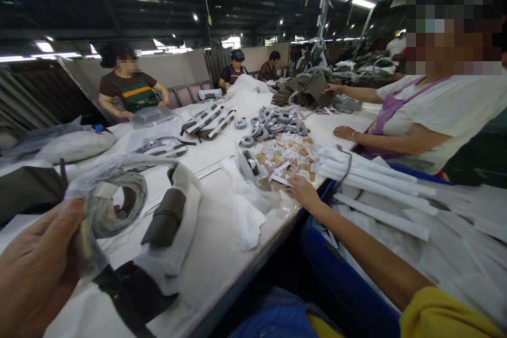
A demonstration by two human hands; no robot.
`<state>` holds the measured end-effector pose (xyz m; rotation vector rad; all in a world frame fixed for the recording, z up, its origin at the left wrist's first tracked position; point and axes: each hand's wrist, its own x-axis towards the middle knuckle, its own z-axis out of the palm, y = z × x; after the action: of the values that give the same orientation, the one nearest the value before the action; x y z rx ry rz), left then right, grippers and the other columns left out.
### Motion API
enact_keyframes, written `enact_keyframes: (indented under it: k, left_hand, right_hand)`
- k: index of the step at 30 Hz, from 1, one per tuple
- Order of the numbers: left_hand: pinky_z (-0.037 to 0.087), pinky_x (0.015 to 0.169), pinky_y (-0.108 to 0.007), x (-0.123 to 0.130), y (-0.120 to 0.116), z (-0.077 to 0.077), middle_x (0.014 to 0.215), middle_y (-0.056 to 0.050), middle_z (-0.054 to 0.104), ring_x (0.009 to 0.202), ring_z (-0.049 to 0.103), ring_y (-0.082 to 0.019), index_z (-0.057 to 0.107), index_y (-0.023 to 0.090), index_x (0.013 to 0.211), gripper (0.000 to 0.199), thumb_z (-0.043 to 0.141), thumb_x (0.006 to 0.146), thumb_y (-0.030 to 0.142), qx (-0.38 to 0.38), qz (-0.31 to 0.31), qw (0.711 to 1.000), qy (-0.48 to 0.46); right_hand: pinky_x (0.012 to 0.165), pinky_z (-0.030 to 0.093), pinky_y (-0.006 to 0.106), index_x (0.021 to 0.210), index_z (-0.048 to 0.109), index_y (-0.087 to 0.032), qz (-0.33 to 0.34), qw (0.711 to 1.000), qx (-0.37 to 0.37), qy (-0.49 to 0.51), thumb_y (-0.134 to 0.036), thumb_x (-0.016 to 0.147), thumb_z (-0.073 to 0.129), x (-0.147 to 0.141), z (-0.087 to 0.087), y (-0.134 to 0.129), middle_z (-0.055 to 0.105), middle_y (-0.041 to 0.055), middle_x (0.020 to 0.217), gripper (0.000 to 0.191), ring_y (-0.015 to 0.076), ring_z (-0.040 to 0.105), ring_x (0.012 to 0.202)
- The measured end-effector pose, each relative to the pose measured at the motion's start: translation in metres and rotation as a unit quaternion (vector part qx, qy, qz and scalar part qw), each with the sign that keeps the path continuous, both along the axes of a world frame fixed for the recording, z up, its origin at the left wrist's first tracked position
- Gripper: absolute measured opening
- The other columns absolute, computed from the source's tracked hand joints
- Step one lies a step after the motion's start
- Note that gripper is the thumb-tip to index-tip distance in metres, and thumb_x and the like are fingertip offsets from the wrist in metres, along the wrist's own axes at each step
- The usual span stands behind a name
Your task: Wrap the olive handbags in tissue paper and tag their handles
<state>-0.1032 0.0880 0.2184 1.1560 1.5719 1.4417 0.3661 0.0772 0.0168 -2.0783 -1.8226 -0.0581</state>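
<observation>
At the lower left, my left hand (43,259) is closed on a coiled grey strap (113,214) wrapped in clear plastic, held above the table. The thumb presses its near side, and a fingertip shows through the coil. My right hand (304,194), below a yellow sleeve, reaches to the table's near edge. Its fingers pinch a white paper tag (282,174) at the border of a pile of brown and white tags (291,153). Beside the left hand lies a dark grey-brown rolled fabric piece (164,216) with white wrapping.
A clear plastic box (251,166) stands beside the tags, with coiled straps (279,121) behind. White foam strips (380,190) lie over a blue bin (336,264) at right. One co-worker (420,116) sits close on the right; others sit across the white table (222,211).
</observation>
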Motion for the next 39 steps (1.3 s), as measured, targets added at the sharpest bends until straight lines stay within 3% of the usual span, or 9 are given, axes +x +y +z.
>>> enact_keyframes:
  k: [6, 15, 20, 23, 26, 28, 30, 33, 39]
  left_hand:
    - [0.054, 0.048, -0.022, -0.003, -0.003, -0.007, 0.093, 0.002, 0.075, 0.07, 0.064, -0.017, 0.073, 0.027, 0.101, 0.059, 0.086, 0.054, 0.06, -0.041, -0.026, 0.998, -0.028]
    - [0.05, 0.053, -0.018, -0.011, -0.003, 0.009, 0.086, 0.006, 0.074, 0.071, 0.062, -0.013, 0.07, 0.025, 0.095, 0.039, 0.081, 0.068, 0.051, -0.008, -0.06, 0.998, -0.005]
    - [0.051, 0.051, -0.019, -0.014, -0.013, 0.016, 0.085, 0.003, 0.073, 0.07, 0.062, -0.016, 0.071, 0.027, 0.096, 0.056, 0.085, 0.054, 0.061, -0.021, -0.107, 0.994, 0.03]
    - [0.053, 0.057, -0.02, -0.012, -0.026, 0.015, 0.089, 0.001, 0.072, 0.076, 0.063, -0.017, 0.071, 0.025, 0.099, 0.056, 0.083, 0.058, 0.062, -0.034, -0.135, 0.99, 0.018]
    - [0.052, 0.062, -0.02, -0.01, -0.033, 0.013, 0.093, -0.001, 0.072, 0.08, 0.064, -0.017, 0.069, 0.021, 0.107, 0.054, 0.082, 0.066, 0.055, -0.06, -0.153, 0.986, -0.016]
    - [0.049, 0.059, -0.02, -0.008, -0.035, 0.012, 0.092, -0.003, 0.072, 0.076, 0.063, -0.016, 0.069, 0.018, 0.109, 0.054, 0.08, 0.069, 0.052, -0.058, -0.157, 0.986, -0.028]
    - [0.046, 0.056, -0.019, -0.006, -0.037, 0.012, 0.09, -0.004, 0.072, 0.071, 0.062, -0.015, 0.069, 0.017, 0.109, 0.053, 0.079, 0.071, 0.053, -0.042, -0.164, 0.985, -0.03]
    - [0.044, 0.055, -0.019, -0.001, -0.039, 0.012, 0.091, -0.005, 0.072, 0.07, 0.06, -0.014, 0.07, 0.018, 0.108, 0.049, 0.075, 0.075, 0.053, -0.022, -0.186, 0.982, -0.009]
    - [0.047, 0.07, -0.025, 0.002, -0.046, 0.013, 0.095, -0.006, 0.071, 0.085, 0.061, -0.02, 0.071, 0.018, 0.108, 0.046, 0.069, 0.08, 0.055, 0.015, -0.219, 0.974, 0.048]
  right_hand:
    - [0.084, 0.044, 0.029, 0.094, 0.074, -0.016, -0.015, 0.999, -0.016, -0.028, -0.014, 0.093, 0.051, 0.003, -0.005, 0.0, 0.071, 0.0121, 0.1, 0.023, 0.0224, 0.062, 0.097]
    - [0.07, 0.043, 0.028, 0.104, 0.076, -0.026, -0.063, 0.997, 0.015, -0.032, -0.036, 0.094, 0.053, -0.006, 0.03, 0.005, 0.075, 0.0056, 0.103, 0.026, 0.0219, 0.068, 0.092]
    - [0.071, 0.044, 0.029, 0.082, 0.077, -0.021, -0.029, 0.998, -0.016, -0.045, -0.028, 0.086, 0.063, -0.016, 0.018, 0.001, 0.076, 0.0093, 0.086, 0.017, 0.0232, 0.069, 0.084]
    - [0.068, 0.046, 0.029, 0.094, 0.077, -0.022, -0.036, 0.999, -0.007, -0.029, -0.028, 0.091, 0.056, -0.021, 0.017, -0.008, 0.077, 0.0085, 0.094, 0.023, 0.0232, 0.07, 0.082]
    - [0.074, 0.05, 0.032, 0.108, 0.074, -0.02, -0.021, 0.992, 0.079, 0.097, -0.037, 0.096, 0.048, -0.044, 0.047, -0.015, 0.075, 0.0089, 0.105, 0.034, 0.0246, 0.069, 0.091]
    - [0.077, 0.05, 0.03, 0.102, 0.076, -0.021, 0.074, 0.962, 0.109, 0.239, -0.045, 0.093, 0.054, -0.074, 0.083, -0.021, 0.075, 0.0068, 0.101, 0.034, 0.0234, 0.068, 0.091]
    - [0.073, 0.049, 0.028, 0.099, 0.077, -0.022, 0.209, 0.919, 0.059, 0.33, -0.048, 0.091, 0.057, -0.113, 0.12, -0.029, 0.075, 0.005, 0.096, 0.034, 0.0209, 0.067, 0.086]
    - [0.054, 0.04, 0.024, 0.097, 0.077, -0.019, 0.319, 0.858, -0.055, 0.398, -0.047, 0.091, 0.056, -0.17, 0.16, -0.037, 0.069, 0.0025, 0.074, 0.035, 0.0137, 0.057, 0.061]
    - [0.049, 0.033, 0.022, 0.1, 0.078, -0.018, 0.388, 0.801, -0.122, 0.439, -0.037, 0.087, 0.06, -0.229, 0.165, -0.016, 0.058, -0.0011, 0.061, 0.03, 0.0102, 0.048, 0.056]
